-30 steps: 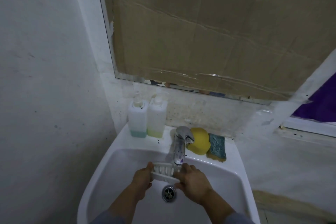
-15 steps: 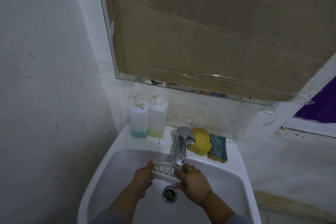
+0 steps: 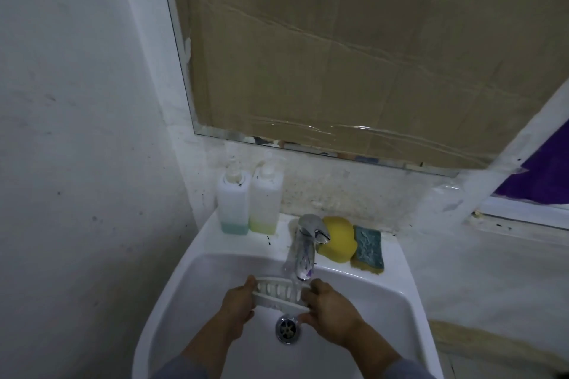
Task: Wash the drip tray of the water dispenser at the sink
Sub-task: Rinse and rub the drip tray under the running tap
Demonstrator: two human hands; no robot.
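**Drip tray held under the tap, one hand at each end**

We hold the drip tray [image 3: 278,292] over the bowl of the sink [image 3: 191,280], just below the spout of the tap [image 3: 303,251] and above the drain [image 3: 287,329]. The tray is white, with a row of slots, and its long axis runs from left to right, a little lower at the right end. Our left hand [image 3: 237,304] is closed around the left end, with the thumb on the upper edge. Our right hand [image 3: 328,311] is closed around the right end, the fingers curled over the rim. Both hands touch the tray, so neither one is nearer; the tray lies between them.

The spout stands over the right half of the tray, near our right hand. We cannot tell for sure if water runs, the stream is too faint to see. We judge that the next move depends on this relation: to wet the left half, the tray must slide to the right along its long axis, under the spout.

Now the count. There is one tray, one tap and one drain. Two soap bottles stand at the back left of the sink: one with blue liquid [image 3: 233,204] and one with green liquid [image 3: 266,203], touching each other. Right of the tap lie two sponges, a yellow sponge [image 3: 338,238] and just beside it a green sponge [image 3: 368,246]. For scrubbing, our right hand is on their side.
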